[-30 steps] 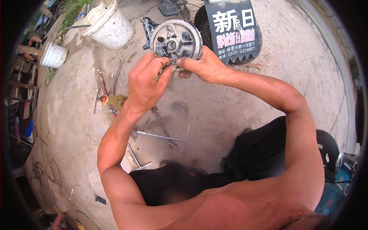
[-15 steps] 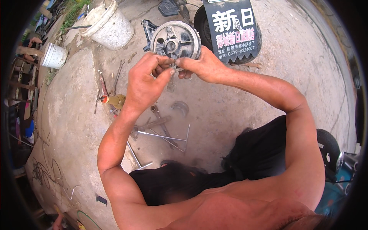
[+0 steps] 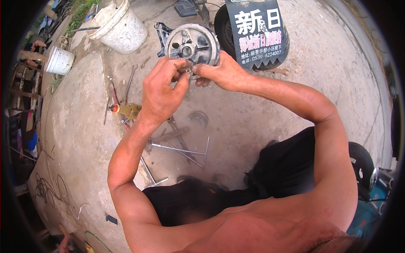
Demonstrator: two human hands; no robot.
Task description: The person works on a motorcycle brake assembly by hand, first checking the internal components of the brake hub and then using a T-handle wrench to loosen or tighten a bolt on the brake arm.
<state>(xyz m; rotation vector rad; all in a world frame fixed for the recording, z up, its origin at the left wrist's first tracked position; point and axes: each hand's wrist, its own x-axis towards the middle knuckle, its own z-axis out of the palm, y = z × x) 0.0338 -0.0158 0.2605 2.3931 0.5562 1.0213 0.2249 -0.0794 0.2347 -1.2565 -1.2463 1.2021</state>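
Held up in front of me is a round, grey metal drum brake plate point(image 3: 203, 47) with a hole in its middle and a dark bracket point(image 3: 164, 34) sticking out at its upper left. My right hand point(image 3: 222, 75) grips the plate's lower right edge, its thumb across the front and fingers behind. At the bottom edge, my left hand point(image 3: 165, 86) is closed with thumb and fingertips pinched around a small metal part point(image 3: 188, 71), too small to name. Below lies a curved brake shoe point(image 3: 198, 119) on the concrete.
A spanner point(image 3: 130, 82), a yellow-handled tool point(image 3: 128, 110) and T-handle wrenches point(image 3: 179, 148) lie on the ground below my left forearm. Two white buckets, one large point(image 3: 124, 31) and one small point(image 3: 60, 61), stand at the far left. Beyond my right hand is a wheel with a black mudflap point(image 3: 253, 40).
The plate has shifted very slightly left and down. My left thumb and fingertips have moved a little at its lower edge; my right hand keeps its grip.
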